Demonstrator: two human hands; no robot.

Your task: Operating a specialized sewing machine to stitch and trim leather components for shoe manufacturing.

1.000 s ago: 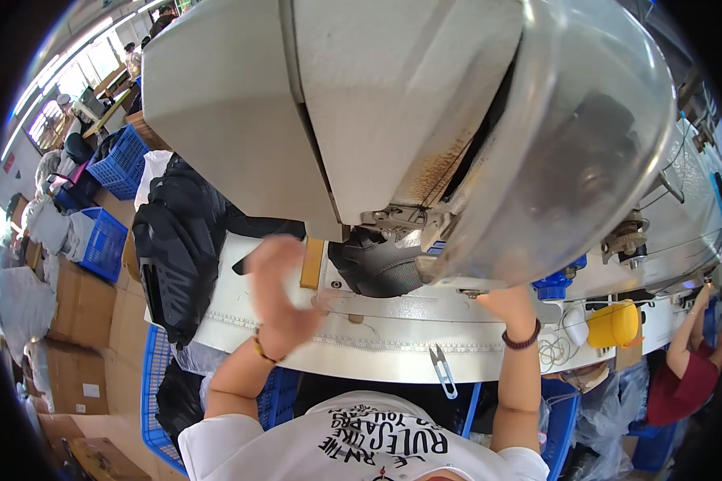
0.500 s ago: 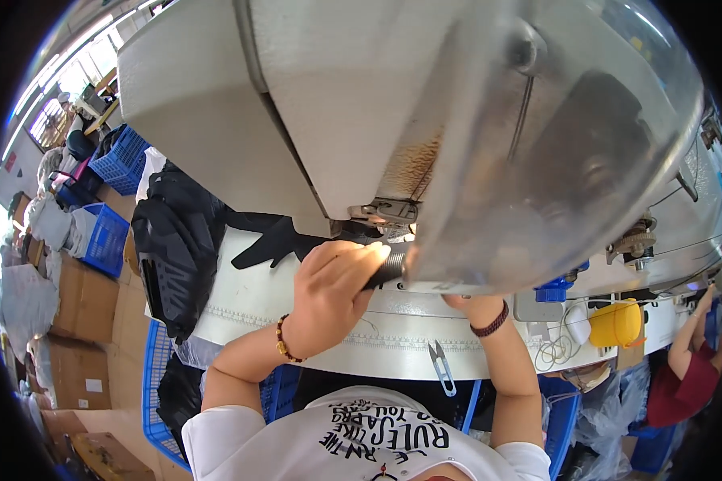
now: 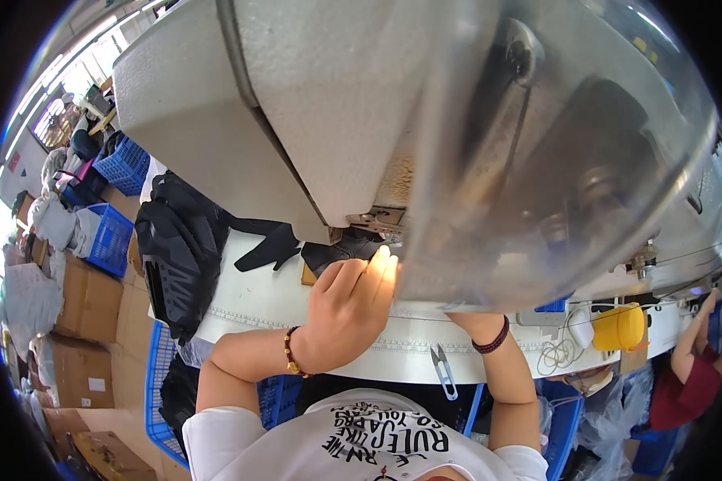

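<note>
My left hand [image 3: 351, 301] is at the front of the sewing machine's needle area, its fingers pressed together and its thumb hidden beneath. It is closed on the near edge of a dark fabric piece [image 3: 329, 253], which runs under the presser foot [image 3: 381, 218]. My right hand [image 3: 476, 324] comes up beneath the clear, hazy machine cover [image 3: 529, 264]; only the wrist and the base of the hand show, and its fingers are hidden. The large grey machine head [image 3: 217, 120] hangs over the work. A narrow black strip of fabric [image 3: 268, 250] lies left of the dark piece.
Black garments [image 3: 183, 248] are heaped at the table's left end. Thread snips [image 3: 444, 373] lie on the white table [image 3: 409, 346] near its front edge. A yellow container [image 3: 618, 327] stands at the right. Blue crates [image 3: 159, 385] sit below, and another person's arm [image 3: 694, 337] shows far right.
My left hand has straightened its fingers and moved slightly right and down. The ribbed dark part under its fingers no longer shows, and more of the dark piece appears behind it.
</note>
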